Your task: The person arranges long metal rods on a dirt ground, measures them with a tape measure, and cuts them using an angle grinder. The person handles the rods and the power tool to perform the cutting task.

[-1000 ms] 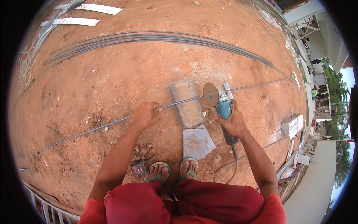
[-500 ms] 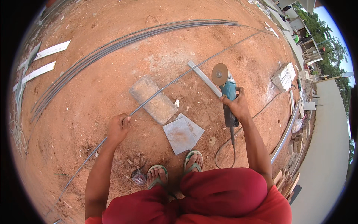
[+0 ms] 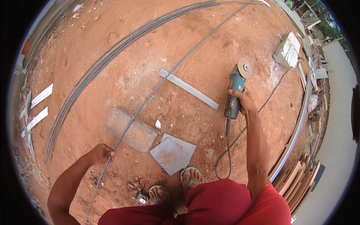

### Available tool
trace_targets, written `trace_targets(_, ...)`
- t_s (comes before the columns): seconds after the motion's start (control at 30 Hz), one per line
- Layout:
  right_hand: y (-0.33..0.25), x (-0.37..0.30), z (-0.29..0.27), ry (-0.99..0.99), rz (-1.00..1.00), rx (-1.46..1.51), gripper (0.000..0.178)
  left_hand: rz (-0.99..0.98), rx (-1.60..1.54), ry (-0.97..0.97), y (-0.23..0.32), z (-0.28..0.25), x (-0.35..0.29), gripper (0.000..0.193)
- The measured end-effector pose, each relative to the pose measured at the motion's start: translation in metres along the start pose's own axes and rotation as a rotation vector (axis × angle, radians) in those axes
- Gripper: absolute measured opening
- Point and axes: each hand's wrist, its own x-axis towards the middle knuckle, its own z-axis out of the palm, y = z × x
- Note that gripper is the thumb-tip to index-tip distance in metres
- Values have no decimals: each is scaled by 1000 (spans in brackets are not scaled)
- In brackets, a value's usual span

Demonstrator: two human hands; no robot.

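My left hand (image 3: 100, 154) is closed around a long thin steel bar (image 3: 149, 98), which runs from near my left forearm up to the far right. The bar passes over a dusty concrete block (image 3: 132, 132) and a pale flat strip (image 3: 189, 89) on the ground. In my right hand (image 3: 243, 99) is a teal and black angle grinder (image 3: 235, 90), gripped by its body. Its disc (image 3: 246, 68) points away from me, apart from the bar. A cord (image 3: 228, 150) trails from the grinder's rear end.
Two grey tiles (image 3: 173, 154) lie before my sandalled feet. Several more bars (image 3: 93, 71) form a bundle at the far left. A whitish block (image 3: 288, 51) stands to the right, with a long metal strip (image 3: 291, 144) and stacked wooden boards (image 3: 297, 183) nearer me.
The grinder has swung right and its disc now faces the other way. My left hand has moved left and nearer with the bar, which stands at a steeper angle. My view has shifted.
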Motion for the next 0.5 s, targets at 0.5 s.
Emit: trace_targets(0.5,41,27,-16,367,-189,-218,58,117,-412,368,-19,59,1,27)
